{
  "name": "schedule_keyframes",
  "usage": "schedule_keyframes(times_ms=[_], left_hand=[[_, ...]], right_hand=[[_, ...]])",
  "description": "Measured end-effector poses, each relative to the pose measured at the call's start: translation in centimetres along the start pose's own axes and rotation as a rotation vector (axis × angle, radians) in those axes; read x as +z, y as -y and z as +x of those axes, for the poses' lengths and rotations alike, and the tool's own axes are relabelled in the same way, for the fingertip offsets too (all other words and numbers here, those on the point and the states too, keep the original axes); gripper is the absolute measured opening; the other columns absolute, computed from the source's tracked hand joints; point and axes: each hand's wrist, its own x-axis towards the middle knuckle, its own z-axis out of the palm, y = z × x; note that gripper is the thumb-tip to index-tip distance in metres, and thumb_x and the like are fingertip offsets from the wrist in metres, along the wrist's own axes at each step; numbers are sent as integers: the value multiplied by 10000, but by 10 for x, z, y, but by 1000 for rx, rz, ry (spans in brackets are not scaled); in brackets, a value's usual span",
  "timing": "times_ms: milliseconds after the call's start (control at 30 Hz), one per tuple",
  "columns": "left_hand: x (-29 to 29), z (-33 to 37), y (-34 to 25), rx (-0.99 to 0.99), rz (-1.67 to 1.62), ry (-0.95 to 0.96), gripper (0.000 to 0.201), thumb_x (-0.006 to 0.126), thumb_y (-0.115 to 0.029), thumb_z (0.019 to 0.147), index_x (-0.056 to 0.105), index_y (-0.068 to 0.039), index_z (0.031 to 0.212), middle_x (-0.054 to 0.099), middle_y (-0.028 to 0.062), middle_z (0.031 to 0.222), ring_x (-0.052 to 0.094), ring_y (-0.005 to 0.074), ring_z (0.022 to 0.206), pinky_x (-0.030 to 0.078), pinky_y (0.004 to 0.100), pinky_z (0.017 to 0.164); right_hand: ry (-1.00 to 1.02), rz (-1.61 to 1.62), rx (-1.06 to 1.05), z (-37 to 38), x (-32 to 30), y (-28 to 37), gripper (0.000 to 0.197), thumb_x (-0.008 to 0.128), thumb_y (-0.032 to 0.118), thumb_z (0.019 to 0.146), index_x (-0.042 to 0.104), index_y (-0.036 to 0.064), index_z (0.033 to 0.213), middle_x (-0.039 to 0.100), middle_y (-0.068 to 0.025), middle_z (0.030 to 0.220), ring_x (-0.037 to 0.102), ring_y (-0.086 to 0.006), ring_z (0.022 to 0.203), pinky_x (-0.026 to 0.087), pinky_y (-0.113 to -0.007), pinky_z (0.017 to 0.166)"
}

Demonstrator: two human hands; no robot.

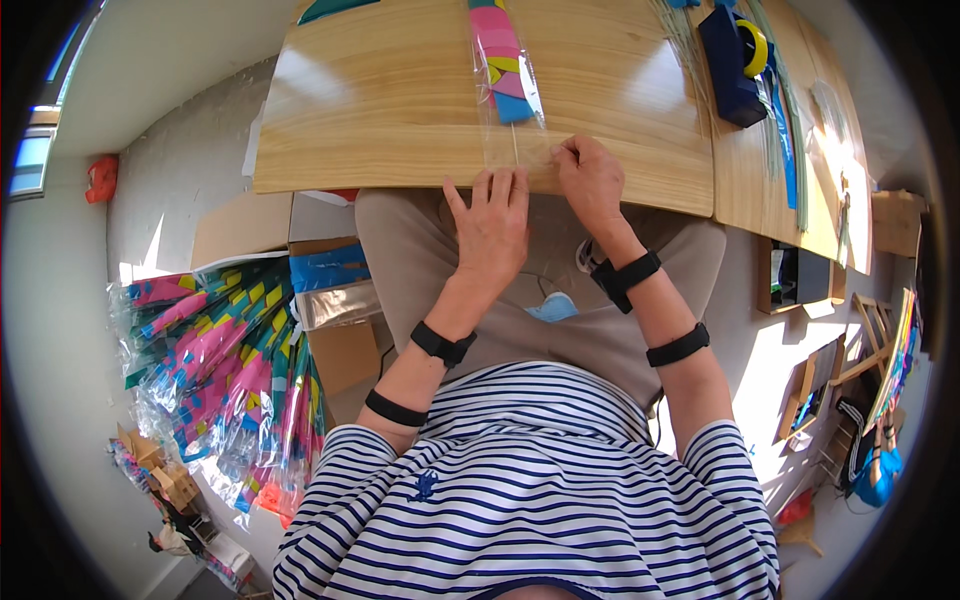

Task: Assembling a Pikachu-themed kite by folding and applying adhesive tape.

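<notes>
A long clear plastic sleeve (499,140) lies on the wooden table, its near end at the front edge. Inside it is a folded bundle of pink, blue, yellow and green material (497,40), with a thin pale stick at its near end. My left hand (492,222) lies flat over the sleeve's near end at the table edge, fingers stretched out. Just to the right, my right hand (592,185) is closed in a pinch at the sleeve's right side, thumb against forefinger. The film between those fingertips is hard to make out.
The table (380,110) joins a second one at right, bearing a dark blue box (733,75), a yellow tape roll (753,48) and thin green sticks (785,110). A heap of similar wrapped colourful bundles (225,350) lies at left beside a cardboard box (240,230).
</notes>
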Motion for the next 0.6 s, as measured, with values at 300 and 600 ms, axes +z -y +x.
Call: schedule_keyframes(times_ms=[300,600], left_hand=[[2,4,-1,-12,-2,8,779,845,-173,718,531,-82,1425,524,76,1289,499,306,1259,277,723,1114],[3,3,-2,1,45,11,770,833,-203,735,529,-81,1433,534,72,1285,506,289,1259,272,717,1117]], right_hand=[[36,-188,-340,-28,-30,6,318,701,175,875,661,57,1168,637,-147,1213,588,-345,1125,453,-483,921],[293,-441,-586,-48,-32,0,877,765,399,819,416,35,1536,340,-121,1643,274,-286,1543,147,-571,1253]])
